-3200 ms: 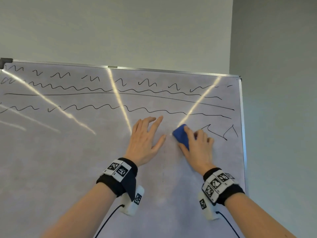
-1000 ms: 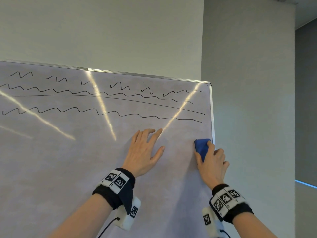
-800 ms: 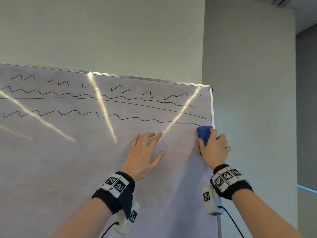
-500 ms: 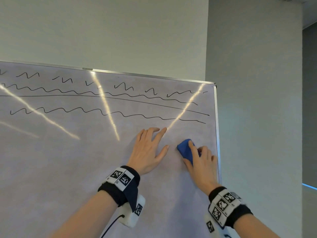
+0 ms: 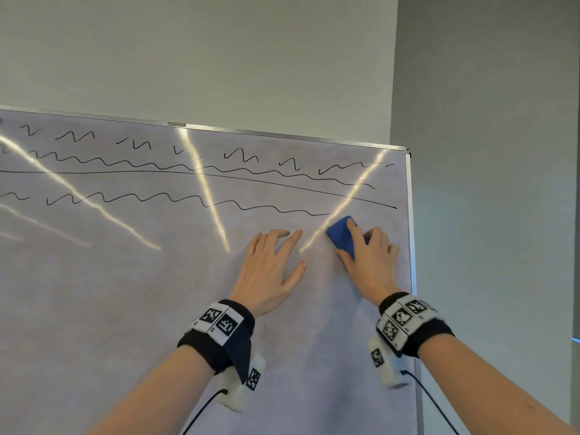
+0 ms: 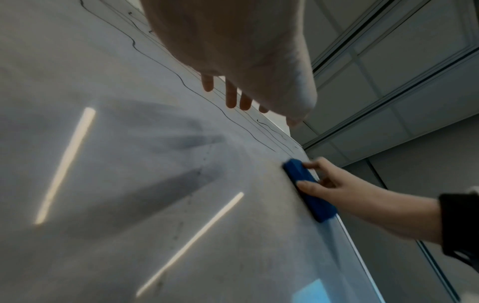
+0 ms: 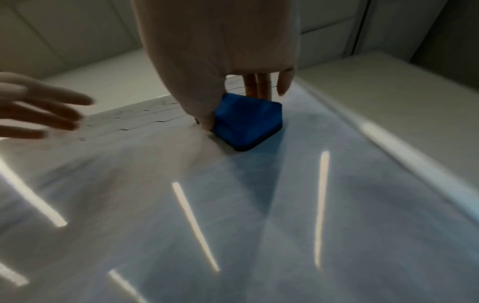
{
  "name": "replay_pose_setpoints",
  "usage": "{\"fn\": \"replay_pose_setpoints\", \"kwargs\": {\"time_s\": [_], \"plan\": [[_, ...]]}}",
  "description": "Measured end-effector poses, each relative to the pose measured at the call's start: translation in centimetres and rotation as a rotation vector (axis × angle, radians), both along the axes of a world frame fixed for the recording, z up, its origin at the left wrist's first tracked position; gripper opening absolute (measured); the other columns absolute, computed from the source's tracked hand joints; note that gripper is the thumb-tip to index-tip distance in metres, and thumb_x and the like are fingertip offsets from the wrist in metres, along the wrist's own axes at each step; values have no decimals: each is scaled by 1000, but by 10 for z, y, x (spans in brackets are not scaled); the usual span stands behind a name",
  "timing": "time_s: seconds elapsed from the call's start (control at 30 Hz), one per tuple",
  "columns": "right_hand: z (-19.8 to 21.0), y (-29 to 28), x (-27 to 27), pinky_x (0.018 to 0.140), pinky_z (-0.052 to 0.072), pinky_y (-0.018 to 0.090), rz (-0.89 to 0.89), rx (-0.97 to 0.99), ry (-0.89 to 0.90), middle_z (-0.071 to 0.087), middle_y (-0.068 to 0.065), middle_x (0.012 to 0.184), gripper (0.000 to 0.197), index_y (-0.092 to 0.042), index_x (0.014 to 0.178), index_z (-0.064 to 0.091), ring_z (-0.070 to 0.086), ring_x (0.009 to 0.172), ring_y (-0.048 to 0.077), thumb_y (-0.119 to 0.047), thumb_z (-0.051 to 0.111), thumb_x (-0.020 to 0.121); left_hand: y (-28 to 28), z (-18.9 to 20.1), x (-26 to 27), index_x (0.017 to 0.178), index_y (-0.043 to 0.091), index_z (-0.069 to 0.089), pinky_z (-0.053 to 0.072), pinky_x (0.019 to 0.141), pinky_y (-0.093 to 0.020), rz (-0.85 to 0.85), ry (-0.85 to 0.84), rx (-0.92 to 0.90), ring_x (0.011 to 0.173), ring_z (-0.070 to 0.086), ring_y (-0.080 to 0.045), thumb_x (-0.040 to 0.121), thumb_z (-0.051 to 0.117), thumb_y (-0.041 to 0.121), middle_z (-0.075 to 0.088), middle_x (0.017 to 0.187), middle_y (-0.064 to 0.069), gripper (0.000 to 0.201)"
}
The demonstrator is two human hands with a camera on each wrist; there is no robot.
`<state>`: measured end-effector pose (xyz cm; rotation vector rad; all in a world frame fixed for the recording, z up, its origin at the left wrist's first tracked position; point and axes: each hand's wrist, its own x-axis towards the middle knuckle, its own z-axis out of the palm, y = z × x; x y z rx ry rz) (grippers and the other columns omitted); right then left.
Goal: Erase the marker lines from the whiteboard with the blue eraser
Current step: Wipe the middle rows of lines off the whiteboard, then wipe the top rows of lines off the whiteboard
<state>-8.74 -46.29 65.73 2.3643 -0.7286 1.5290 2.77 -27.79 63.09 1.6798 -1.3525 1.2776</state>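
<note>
We hold the blue eraser (image 5: 341,237) in our right hand (image 5: 368,262), pressed flat against the whiteboard (image 5: 125,309) near its right frame. The thumb is on one long side of the eraser and the other fingers curl over the back and the far side, so the grip is closed around it. Our left hand (image 5: 270,268) lies just beside it on the left, with straight, spread fingers resting flat on the board; it holds nothing and seems only to steady the board.

The relation which matters now is this: the lowest wavy line (image 5: 188,200) ends directly above the upper tip of the eraser, very near but apart from it, and it runs away to the left, above the fingertips of the left hand. The long axis of the eraser is tilted, its top leaning left, so it stands almost across the line. We judge that a short push upward and then a long sweep to the left would take this line with the full width of the pad. The right hand is clearly the nearer one.

Higher up, the long straight line (image 5: 282,185), a second wavy line (image 5: 157,166) and a row of short squiggles (image 5: 241,155) are not yet erased, so most of the work is left.
</note>
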Motion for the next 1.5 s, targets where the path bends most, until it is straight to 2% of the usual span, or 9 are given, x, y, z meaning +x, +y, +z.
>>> {"fn": "replay_pose_setpoints", "kwargs": {"time_s": [0.23, 0.4, 0.5, 0.7, 0.83, 0.97, 1.23, 1.4, 1.5], "plan": [[18, -7, 0, 87, 32, 45, -92, 306, -241, 42, 22, 117, 60, -12, 140, 29, 41, 105, 38, -37, 52, 91, 40, -7, 25, 140, 19, 42, 34, 102, -39, 68, 41, -38, 110, 44, -20, 94, 36, 49, 47, 125, -3, 55], [18, 50, 46, 80, 32, 41, -31, 92, -35, 43, 18, 114, 62, -16, 142, 30, 43, 100, 34, -41, 53, 90, 46, -6, 28, 139, 19, 44, 33, 101, -37, 64, 6, -33, 110, 43, -19, 94, 38, 47, 48, 123, -4, 54], [1, 42, 36, 72, 31, 39, 11, -38, -8, 47, 16, 102, 60, -17, 138, 40, 46, 89, 31, -39, 60, 86, 53, -6, 32, 138, 18, 45, 36, 100, -39, 60, 9, -18, 108, 44, -19, 93, 38, 47, 49, 122, -4, 54], [15, 36, 33, 83, 32, 43, -121, 300, -229, 43, 20, 117, 61, -13, 142, 28, 42, 102, 35, -39, 50, 92, 79, 0, 56, 138, 17, 46, 36, 100, -41, 53, 3, -30, 106, 42, -19, 93, 36, 48, 49, 122, -5, 55], [28, 82, 74, 79, 33, 41, -95, 185, -128, 44, 18, 112, 61, -14, 143, 29, 44, 98, 34, -40, 52, 92, 88, 13, 69, 139, 17, 45, 36, 99, -41, 43, -9, -30, 105, 45, -21, 93, 36, 48, 49, 123, -5, 56], [6, 99, 85, 66, 28, 36, -18, -66, -60, 50, 15, 90, 61, -14, 132, 48, 48, 78, 30, -37, 70, 79, 88, 20, 74, 138, 17, 46, 31, 99, -36, 11, -9, -23, 106, 43, -21, 93, 36, 49, 49, 122, -6, 57], [31, 94, 80, 86, 30, 43, -157, 282, -225, 43, 18, 118, 58, -17, 141, 28, 43, 102, 34, -41, 47, 92, 115, 28, 97, 139, 16, 45, 33, 100, -40, 9, -15, -26, 107, 46, -24, 92, 35, 49, 49, 123, -7, 58], [13, 153, 127, 71, 30, 38, -43, 61, -129, 50, 18, 100, 60, -13, 136, 43, 49, 86, 33, -38, 63, 85, 123, 35, 107, 138, 17, 46, 30, 97, -35, 6, -24, -32, 105, 47, -23, 91, 36, 49, 50, 121, -6, 58], [-2, 143, 115, 71, 23, 36, -17, -44, -59, 48, 14, 97, 59, -17, 135, 43, 47, 86, 30, -41, 62, 85, 130, 35, 110, 139, 17, 45, 31, 98, -36, -5, -28, -17, 106, 46, -24, 92, 36, 49, 50, 121, -7, 58]]}}
